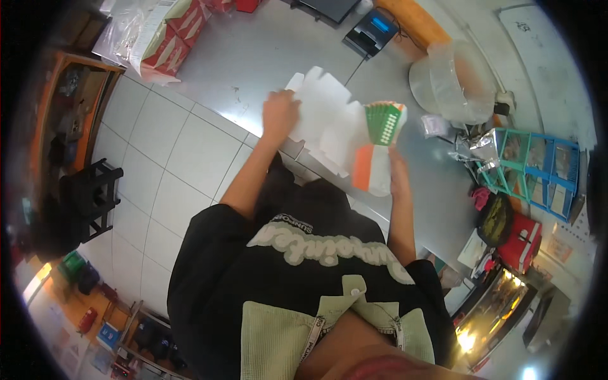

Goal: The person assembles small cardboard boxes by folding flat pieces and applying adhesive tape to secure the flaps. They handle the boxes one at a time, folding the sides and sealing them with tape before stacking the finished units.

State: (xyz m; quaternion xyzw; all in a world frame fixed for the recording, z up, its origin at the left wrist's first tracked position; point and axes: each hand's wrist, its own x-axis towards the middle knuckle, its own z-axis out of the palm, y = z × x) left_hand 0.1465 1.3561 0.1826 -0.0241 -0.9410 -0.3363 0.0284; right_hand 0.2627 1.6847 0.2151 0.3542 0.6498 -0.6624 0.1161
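An unfolded cardboard box [329, 117] spans the space between my hands, its plain white inside facing up. Green, orange and white print shows on its right-hand flaps. It lies over the near edge of the metal counter [234, 60]. My left hand [280, 116], slightly blurred, is closed at the box's left edge with the fingers curled. On the other side, my right hand [399, 174] grips the printed flap near the orange and white panel; some of its fingers are hidden behind the cardboard.
Plastic-wrapped red and white packs [171, 44] stand at the counter's far left. A small black printer [372, 31] and a translucent round tub [453, 82] are at the back. Right of me are a green-blue basket rack [532, 164] and a lit glass cabinet [494, 316]. Black stools [101, 196] stand left.
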